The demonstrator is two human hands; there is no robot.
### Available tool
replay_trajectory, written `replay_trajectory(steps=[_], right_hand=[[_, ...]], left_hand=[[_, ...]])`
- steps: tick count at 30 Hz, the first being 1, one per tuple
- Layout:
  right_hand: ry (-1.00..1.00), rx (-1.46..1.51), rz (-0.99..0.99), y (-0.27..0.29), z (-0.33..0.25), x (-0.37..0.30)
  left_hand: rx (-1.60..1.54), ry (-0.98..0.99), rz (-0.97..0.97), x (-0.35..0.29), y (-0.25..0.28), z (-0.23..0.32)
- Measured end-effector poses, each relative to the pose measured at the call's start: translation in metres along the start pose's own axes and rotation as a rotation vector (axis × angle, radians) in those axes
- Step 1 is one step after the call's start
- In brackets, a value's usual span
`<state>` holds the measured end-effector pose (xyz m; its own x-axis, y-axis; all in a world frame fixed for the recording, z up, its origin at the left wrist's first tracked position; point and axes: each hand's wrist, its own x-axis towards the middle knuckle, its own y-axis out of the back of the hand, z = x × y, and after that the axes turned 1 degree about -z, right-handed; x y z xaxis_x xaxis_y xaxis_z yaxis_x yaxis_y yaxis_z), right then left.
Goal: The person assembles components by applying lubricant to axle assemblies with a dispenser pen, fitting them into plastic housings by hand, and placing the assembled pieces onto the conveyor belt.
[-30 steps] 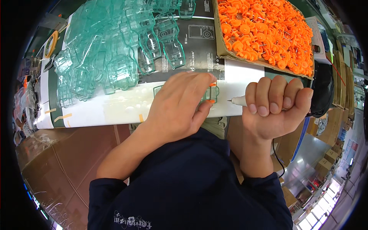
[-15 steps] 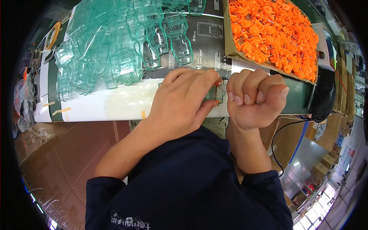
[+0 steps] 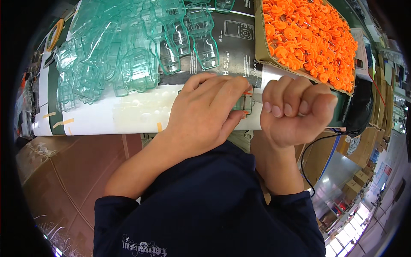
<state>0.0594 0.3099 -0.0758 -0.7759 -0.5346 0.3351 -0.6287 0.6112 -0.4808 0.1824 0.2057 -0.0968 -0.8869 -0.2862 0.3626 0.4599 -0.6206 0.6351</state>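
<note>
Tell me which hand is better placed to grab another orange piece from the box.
Right, probably. The right hand sits just below the cardboard box of orange pieces, closed in a fist. The left hand lies flat on a clear green shell, farther away.

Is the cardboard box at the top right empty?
No, the cardboard box is heaped full of small orange plastic parts.

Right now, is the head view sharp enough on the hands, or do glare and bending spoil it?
Head view: both hands sharp, left hand hiding most of the green clear piece; white glints on the clear green shells; table edge bows from fisheye; black corners.
</note>
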Motion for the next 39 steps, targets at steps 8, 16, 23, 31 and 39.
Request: replay_trajectory(steps=[8, 16, 23, 31, 39], right_hand=[[-0.093, 0.071, -0.013, 0.002, 0.004, 0.002], [-0.128, 0.019, 0.025, 0.002, 0.004, 0.006], [-0.157, 0.069, 0.009, 0.002, 0.003, 0.009], [-0.201, 0.022, 0.038, -0.005, 0.006, 0.011], [-0.153, -0.148, 0.094, -0.012, 0.015, 0.007]], left_hand=[[0.003, 0.008, -0.030, 0.000, 0.000, -0.003], [-0.007, -0.005, 0.007, -0.001, -0.003, -0.006], [-0.001, -0.037, 0.019, 0.000, -0.006, -0.010], [0.042, -0.058, 0.025, 0.000, -0.007, -0.012], [-0.013, 0.013, -0.072, 0.002, 0.004, -0.003]])
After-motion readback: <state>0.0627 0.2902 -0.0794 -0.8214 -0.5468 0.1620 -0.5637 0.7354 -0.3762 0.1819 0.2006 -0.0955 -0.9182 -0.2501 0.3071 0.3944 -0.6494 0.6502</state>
